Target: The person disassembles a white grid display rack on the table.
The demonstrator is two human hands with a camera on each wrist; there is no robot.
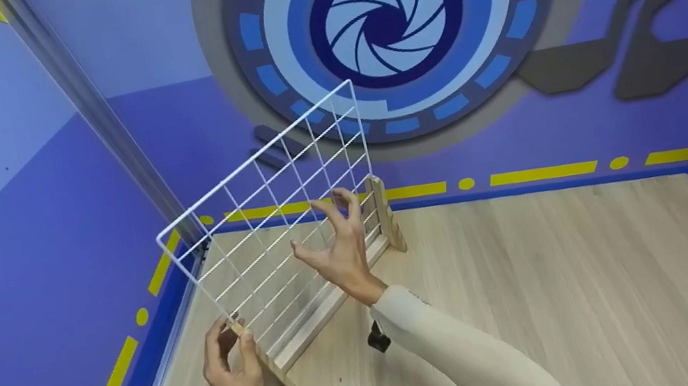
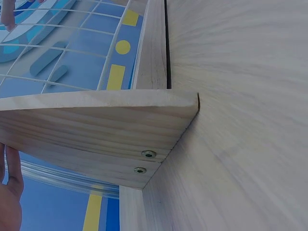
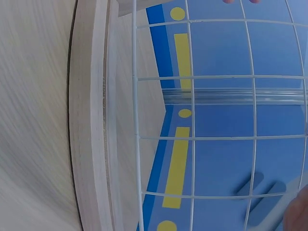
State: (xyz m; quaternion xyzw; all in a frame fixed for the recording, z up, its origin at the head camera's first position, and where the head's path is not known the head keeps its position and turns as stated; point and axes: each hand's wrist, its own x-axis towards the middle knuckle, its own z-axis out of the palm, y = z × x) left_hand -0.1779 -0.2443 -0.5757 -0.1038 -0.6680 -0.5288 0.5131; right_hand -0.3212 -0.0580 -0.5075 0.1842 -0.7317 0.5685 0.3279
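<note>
A white wire grid panel (image 1: 270, 213) stands tilted in a wooden stand (image 1: 315, 329), which has a side board at each end and a rail along the bottom. My left hand (image 1: 231, 375) is at the top of the near-left side board, thumb on one side and fingers on the other, pinching it by the grid's lower corner. In the left wrist view, fingers (image 2: 13, 168) meet the outer face of that side board (image 2: 96, 134), where two screws show. My right hand (image 1: 344, 253) is raised in front of the grid, fingers spread and bent, with nothing held.
The stand rests on a light wood-grain table (image 1: 576, 265). Blue panels with yellow marks (image 1: 539, 174) rise behind and to the left, joined by a metal corner post (image 1: 97, 116). Black wrist devices (image 1: 378, 337) sit at both cuffs.
</note>
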